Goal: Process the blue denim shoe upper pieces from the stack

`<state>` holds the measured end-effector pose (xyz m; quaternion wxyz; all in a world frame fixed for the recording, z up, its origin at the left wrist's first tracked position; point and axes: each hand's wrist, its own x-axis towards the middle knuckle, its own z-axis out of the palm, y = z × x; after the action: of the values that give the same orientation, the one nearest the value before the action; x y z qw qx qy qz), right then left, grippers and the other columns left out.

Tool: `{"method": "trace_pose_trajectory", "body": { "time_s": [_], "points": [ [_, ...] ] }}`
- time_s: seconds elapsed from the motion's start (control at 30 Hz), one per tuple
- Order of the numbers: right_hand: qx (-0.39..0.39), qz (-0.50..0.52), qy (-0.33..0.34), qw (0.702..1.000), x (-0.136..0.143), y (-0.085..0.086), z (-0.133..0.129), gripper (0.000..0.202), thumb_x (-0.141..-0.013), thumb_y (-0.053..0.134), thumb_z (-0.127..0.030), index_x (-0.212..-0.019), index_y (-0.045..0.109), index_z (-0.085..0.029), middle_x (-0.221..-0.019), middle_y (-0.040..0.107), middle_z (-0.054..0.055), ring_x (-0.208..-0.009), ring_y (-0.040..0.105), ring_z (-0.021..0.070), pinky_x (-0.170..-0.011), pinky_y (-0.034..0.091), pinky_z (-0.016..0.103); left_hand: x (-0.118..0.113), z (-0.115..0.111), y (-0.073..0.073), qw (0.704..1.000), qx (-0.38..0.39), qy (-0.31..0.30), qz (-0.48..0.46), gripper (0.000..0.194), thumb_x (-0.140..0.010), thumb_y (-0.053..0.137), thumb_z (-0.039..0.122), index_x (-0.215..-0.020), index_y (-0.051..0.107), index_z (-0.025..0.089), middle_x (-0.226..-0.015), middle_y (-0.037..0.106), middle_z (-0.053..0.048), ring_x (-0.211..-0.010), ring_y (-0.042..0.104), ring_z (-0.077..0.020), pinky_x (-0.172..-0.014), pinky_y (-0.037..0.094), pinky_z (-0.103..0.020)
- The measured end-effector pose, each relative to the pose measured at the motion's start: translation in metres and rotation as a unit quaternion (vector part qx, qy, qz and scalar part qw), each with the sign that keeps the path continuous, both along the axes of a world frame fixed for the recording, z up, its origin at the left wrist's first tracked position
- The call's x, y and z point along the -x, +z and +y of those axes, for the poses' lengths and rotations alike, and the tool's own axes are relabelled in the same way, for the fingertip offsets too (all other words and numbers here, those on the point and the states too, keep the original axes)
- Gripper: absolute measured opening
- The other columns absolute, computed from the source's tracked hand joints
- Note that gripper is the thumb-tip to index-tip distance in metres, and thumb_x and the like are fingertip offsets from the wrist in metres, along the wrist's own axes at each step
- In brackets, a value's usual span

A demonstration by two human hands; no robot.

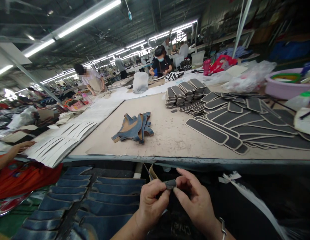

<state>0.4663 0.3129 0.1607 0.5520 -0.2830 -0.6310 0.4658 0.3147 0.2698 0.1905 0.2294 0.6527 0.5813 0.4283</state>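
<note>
My left hand and my right hand meet below the table's front edge and pinch a small dark grey strap piece between thumbs and fingers. A tan and blue strip curls up from behind my left hand. On the table ahead lies a small heap of blue denim straps with tan backing. Rows of blue denim strips lie on a lower surface left of my hands.
Long dark grey pieces with pale borders fan out at right, with stacks of them behind. White strips cover the left of the beige table. A person's arm in orange rests at left. Other workers stand further back.
</note>
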Motion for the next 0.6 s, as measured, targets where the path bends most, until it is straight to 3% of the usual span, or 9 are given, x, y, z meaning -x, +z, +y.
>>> {"method": "trace_pose_trajectory", "body": {
  "time_s": [0.2, 0.3, 0.43, 0.6],
  "points": [
    [0.013, -0.014, -0.039, 0.999, 0.005, -0.003, -0.002, 0.043, -0.085, 0.056, -0.019, -0.127, 0.049, -0.024, -0.079, 0.057, -0.002, -0.069, 0.058, 0.0116, -0.068, 0.052, 0.023, -0.006, -0.003, -0.004, 1.000, -0.001, 0.016, -0.009, 0.024, -0.085, 0.055, 0.024, -0.063, 0.062, 0.016, -0.059, 0.045, 0.000, -0.058, 0.042, -0.0121, -0.057, 0.032, -0.025],
    [0.001, -0.026, -0.058, 0.998, 0.004, -0.003, -0.002, 0.046, -0.084, 0.056, -0.020, -0.130, 0.048, -0.025, -0.076, 0.056, -0.004, -0.066, 0.056, 0.0106, -0.067, 0.050, 0.022, -0.008, -0.004, -0.006, 0.993, 0.062, 0.017, -0.101, 0.018, -0.082, 0.058, 0.025, -0.069, 0.065, 0.016, -0.065, 0.053, -0.001, -0.064, 0.046, -0.0129, -0.062, 0.036, -0.024],
    [-0.012, -0.051, -0.078, 0.996, 0.002, -0.004, 0.000, 0.048, -0.084, 0.057, -0.020, -0.131, 0.048, -0.023, -0.073, 0.055, -0.004, -0.063, 0.054, 0.0099, -0.061, 0.049, 0.020, -0.009, 0.000, -0.011, 0.933, 0.177, -0.004, -0.314, 0.022, -0.078, 0.064, 0.032, -0.089, 0.068, 0.014, -0.071, 0.060, -0.003, -0.064, 0.047, -0.0125, -0.061, 0.037, -0.024],
    [-0.029, -0.075, -0.063, 0.995, 0.001, -0.006, 0.003, 0.049, -0.084, 0.056, -0.020, -0.133, 0.047, -0.023, -0.071, 0.055, -0.005, -0.062, 0.055, 0.0100, -0.065, 0.050, 0.022, -0.012, 0.009, -0.016, 0.877, 0.230, 0.045, -0.418, 0.031, -0.069, 0.075, 0.038, -0.077, 0.063, 0.011, -0.062, 0.054, 0.000, -0.055, 0.041, -0.0070, -0.054, 0.029, -0.020]
  ]
}}
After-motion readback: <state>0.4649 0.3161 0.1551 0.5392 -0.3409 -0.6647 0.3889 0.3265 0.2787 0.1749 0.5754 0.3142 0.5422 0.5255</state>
